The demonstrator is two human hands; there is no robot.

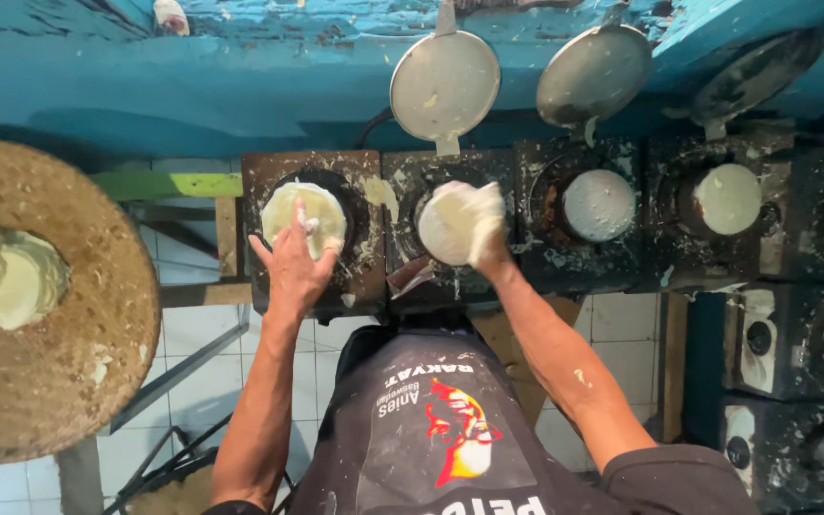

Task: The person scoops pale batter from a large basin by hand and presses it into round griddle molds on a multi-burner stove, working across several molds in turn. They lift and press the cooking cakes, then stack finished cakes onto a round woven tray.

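The right hand (484,240) is hidden under a white cloth (469,217).

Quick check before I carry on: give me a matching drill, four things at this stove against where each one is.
Things:
1. Left hand
2. Right hand
3. Woven tray
4. Round lids

Places:
A. Raised against the blue ledge
B. Far left, with dough in its middle
C. On the white disc in the second pan
D. On the pale disc in the leftmost pan

Pairs: 1-D, 2-C, 3-B, 4-A
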